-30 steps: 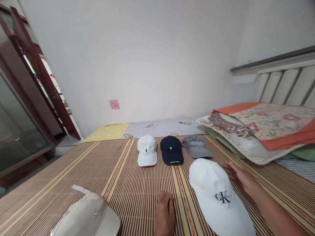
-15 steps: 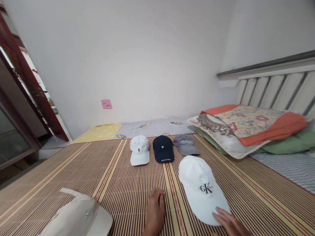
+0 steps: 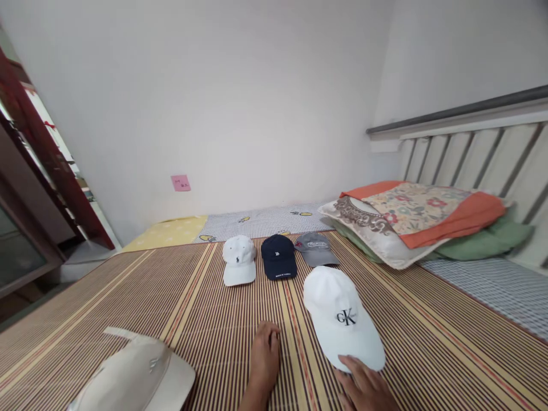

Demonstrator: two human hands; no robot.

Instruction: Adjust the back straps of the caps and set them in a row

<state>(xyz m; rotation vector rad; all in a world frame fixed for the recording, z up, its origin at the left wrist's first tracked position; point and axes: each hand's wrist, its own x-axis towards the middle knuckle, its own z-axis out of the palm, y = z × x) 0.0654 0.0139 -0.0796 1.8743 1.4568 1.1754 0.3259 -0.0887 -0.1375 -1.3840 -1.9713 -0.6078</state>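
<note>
My right hand is at the front edge of a white baseball cap with dark "CK" letters. Its stretched fingers touch the brim, and part of the hand is cut off by the frame. To the left, my left hand rests on the striped mat, fingers curled in and nothing visible in them. Further back stand a smaller white cap, a navy cap and a grey cap in a row, brims toward me. A beige cap lies at the lower left, partly out of view.
The striped mat covers the bed. Stacked pillows with an orange-edged floral cover lie at the right, beside a white slatted radiator. A pink note is stuck to the wall. A dark red door frame stands at the left.
My right hand has shifted left along the brim of the CK cap, which sits slightly differently. My left hand stays curled on the mat. The view has turned slightly.
</note>
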